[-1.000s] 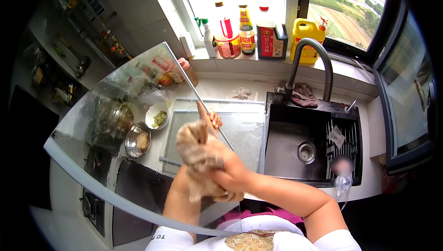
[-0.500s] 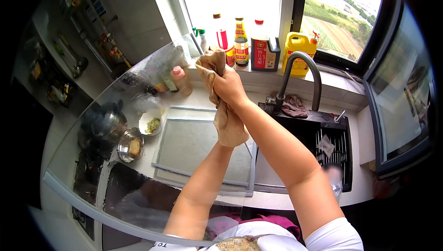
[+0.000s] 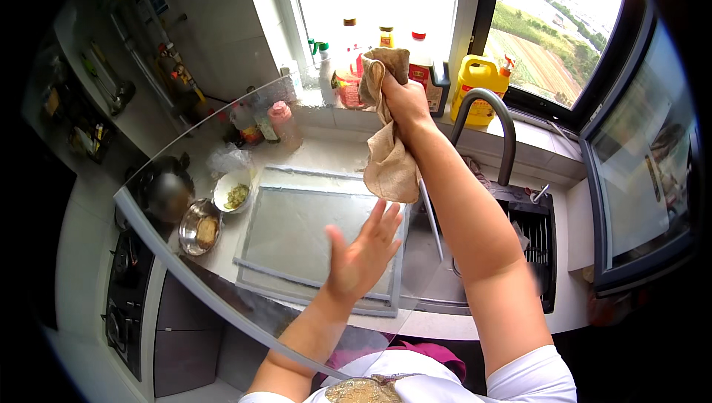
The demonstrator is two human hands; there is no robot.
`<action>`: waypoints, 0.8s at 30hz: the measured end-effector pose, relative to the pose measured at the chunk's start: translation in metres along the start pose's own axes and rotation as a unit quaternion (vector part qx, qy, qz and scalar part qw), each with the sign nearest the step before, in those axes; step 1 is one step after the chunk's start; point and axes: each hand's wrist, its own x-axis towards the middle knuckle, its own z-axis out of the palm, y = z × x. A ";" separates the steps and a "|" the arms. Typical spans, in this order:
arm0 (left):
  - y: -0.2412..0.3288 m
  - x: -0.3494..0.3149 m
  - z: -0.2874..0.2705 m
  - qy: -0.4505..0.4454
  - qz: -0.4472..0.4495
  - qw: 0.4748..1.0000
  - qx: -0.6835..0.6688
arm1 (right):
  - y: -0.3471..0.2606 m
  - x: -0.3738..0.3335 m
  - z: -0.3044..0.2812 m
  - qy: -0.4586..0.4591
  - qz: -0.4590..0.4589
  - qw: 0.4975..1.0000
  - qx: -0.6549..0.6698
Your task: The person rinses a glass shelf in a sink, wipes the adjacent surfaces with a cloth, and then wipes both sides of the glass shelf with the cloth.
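My right hand (image 3: 409,106) is closed round a bunched, stained beige cloth (image 3: 391,166), raised in front of the bottles by the window. The cloth hangs down from the fist. Lower and to the left, my left hand (image 3: 363,255) has its fingers spread and holds nothing; its fingertips are just below the cloth's lower end. A large clear pane with a grey edge strip (image 3: 172,266) slants across the left side, close to the view; what supports it cannot be made out. Grey-framed flat panels (image 3: 319,236) lie on the counter beyond my left hand.
A black sink (image 3: 545,255) with a dark curved faucet (image 3: 508,129) lies right. A yellow jug (image 3: 478,80) stands on the sill, beside an opened window sash (image 3: 645,158). Left are a white bowl (image 3: 222,189), a metal bowl (image 3: 194,232), a pink-capped bottle (image 3: 282,117) and a stove (image 3: 126,277).
My left hand has come away from the cloth and opened. The right hand has moved up and right with the cloth. The clear pane's lower left corner has shifted right and up.
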 end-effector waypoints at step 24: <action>0.130 -0.083 -0.053 0.251 0.069 0.942 0.214 | 0.030 0.041 -0.043 0.146 -0.013 0.969 -0.198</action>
